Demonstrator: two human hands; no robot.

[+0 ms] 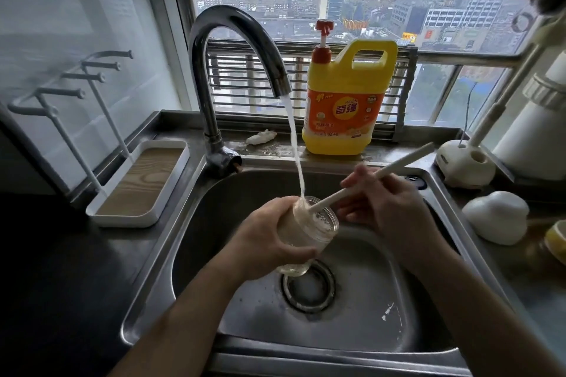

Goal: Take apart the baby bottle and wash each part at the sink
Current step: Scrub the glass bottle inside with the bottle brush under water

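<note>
The bottle is being held with its top off, its open body tilted toward the tap over the sink, just above the drain. So the taking-apart is looking done, at least for the body, and this part is being washed now. The remaining parts are likely waiting their turn. A white domed piece is lying on the worktop by the sink's right edge. It may be one of them, though I cannot tell.

The left hand is wrapping its fingers round the bottle's side. The right hand is pinching the brush handle, and the brush's far end is sitting inside the bottle's mouth. Water from the tap is running into the bottle, which is holding cloudy, bubbly water round the brush.

A soap jug is standing at the worktop's back edge, its fill hidden. A white tray at the left edge is carrying a rack of white pegs.
</note>
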